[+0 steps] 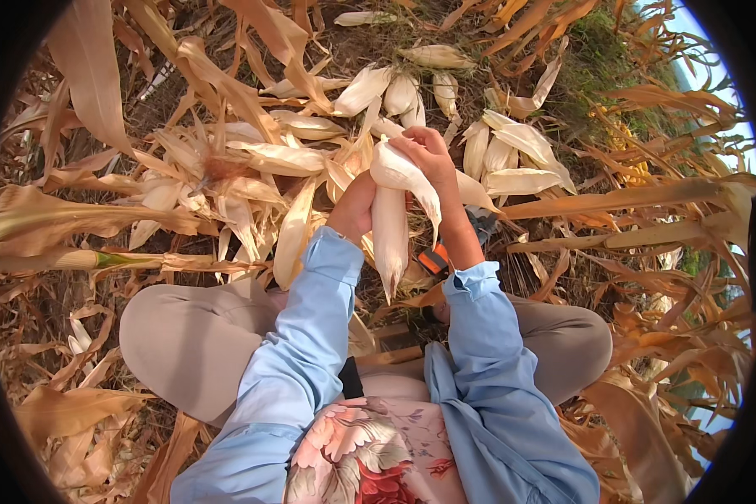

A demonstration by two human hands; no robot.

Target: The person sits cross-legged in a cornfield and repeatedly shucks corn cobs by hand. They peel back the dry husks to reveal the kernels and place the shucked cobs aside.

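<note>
An ear of corn point(390, 236) in pale dry husk is held up in front of me, its narrow end pointing down toward my lap. My left hand point(355, 206) wraps the ear from the left side, its fingers mostly hidden behind it. At the upper end, my right hand point(431, 159) grips a husk leaf point(409, 175) that bends over to the right and hangs apart from the ear. No kernels show on this ear. Several unopened ears point(362, 91) lie on the ground just beyond my hands.
Loose husks point(239, 195) are heaped at left. More ears in husk point(520, 151) lie at right, with bare yellow cobs point(633, 151) farther right. An orange and black object point(435, 258) rests below my right wrist. Dry stalks point(617, 198) cross both sides.
</note>
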